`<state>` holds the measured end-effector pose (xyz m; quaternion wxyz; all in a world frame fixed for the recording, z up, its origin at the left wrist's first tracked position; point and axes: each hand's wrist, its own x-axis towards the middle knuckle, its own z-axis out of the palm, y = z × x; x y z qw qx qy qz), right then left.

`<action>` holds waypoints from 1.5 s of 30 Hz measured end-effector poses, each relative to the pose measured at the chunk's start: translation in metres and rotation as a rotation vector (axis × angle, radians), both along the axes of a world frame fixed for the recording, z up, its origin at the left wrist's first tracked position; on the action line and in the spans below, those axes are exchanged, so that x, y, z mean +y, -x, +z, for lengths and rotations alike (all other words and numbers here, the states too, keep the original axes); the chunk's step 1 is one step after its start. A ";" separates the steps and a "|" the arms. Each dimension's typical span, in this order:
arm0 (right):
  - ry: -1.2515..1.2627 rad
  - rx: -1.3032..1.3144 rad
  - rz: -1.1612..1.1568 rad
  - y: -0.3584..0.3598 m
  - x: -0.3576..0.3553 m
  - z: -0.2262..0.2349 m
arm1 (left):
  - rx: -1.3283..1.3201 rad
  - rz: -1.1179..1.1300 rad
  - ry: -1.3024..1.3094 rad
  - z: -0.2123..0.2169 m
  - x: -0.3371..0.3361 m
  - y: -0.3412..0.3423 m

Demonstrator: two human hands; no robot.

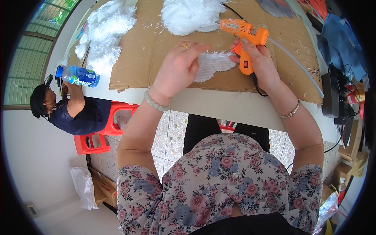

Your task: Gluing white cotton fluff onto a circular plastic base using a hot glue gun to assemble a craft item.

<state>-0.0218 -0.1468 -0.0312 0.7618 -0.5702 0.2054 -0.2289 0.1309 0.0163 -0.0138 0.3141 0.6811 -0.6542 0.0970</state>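
Note:
My right hand [261, 64] grips an orange glue gun [247, 53] by its handle. The nozzle faces left, away from my arm. From its back runs a long translucent glue stick [299, 64], and a black cord leaves the foot of the handle. A piece of white ribbed fabric [213, 67] with a frayed upper edge lies on the cardboard between my hands. Over its left end is my left hand [181, 66], with index finger and thumb apart; its other fingers are partly hidden. Beyond the fabric sits a pile of similar white pieces [192, 17].
A cardboard sheet [145, 51] covers much of the white table [188, 102]. White fluffy material [111, 23] and a bottle with a blue label [80, 76] are at the left. Another person [78, 103] sits by red stools [92, 144]. A black power box [331, 94] stands right.

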 end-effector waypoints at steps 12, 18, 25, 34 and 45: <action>-0.007 -0.078 -0.030 0.003 0.006 0.017 | 0.203 0.376 0.186 0.005 0.052 -0.013; 0.189 -0.216 0.200 0.012 0.007 0.031 | -0.014 0.161 0.107 -0.004 0.069 0.033; 0.501 0.129 0.531 0.007 0.018 0.035 | -0.031 0.285 0.161 -0.024 0.077 0.041; 0.548 0.209 0.505 -0.003 0.022 0.024 | -0.077 0.464 0.107 -0.031 0.074 0.015; 0.704 0.310 0.569 -0.008 0.019 0.027 | -0.115 0.460 0.062 -0.029 0.059 0.000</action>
